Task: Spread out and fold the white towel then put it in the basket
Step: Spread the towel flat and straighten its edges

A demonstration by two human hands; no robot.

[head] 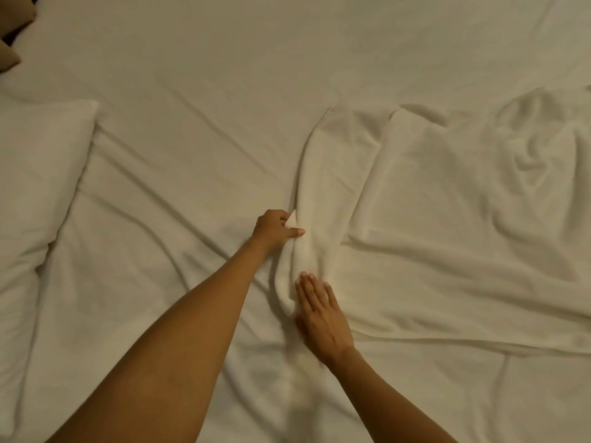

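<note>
Pinching the white towel [447, 199] at its bunched edge with the left hand [275, 230] — grip closed; right hand [319, 311] flat and open nearer; towel sprawling rightward on the bed [192, 91], basket unseen.

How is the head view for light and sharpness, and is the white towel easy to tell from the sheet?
Head view: dim, warm yellowish light, no glare; right hand slightly motion-blurred; white terry towel barely differs from the white bed sheet, separated mainly by fold shadows.
</note>
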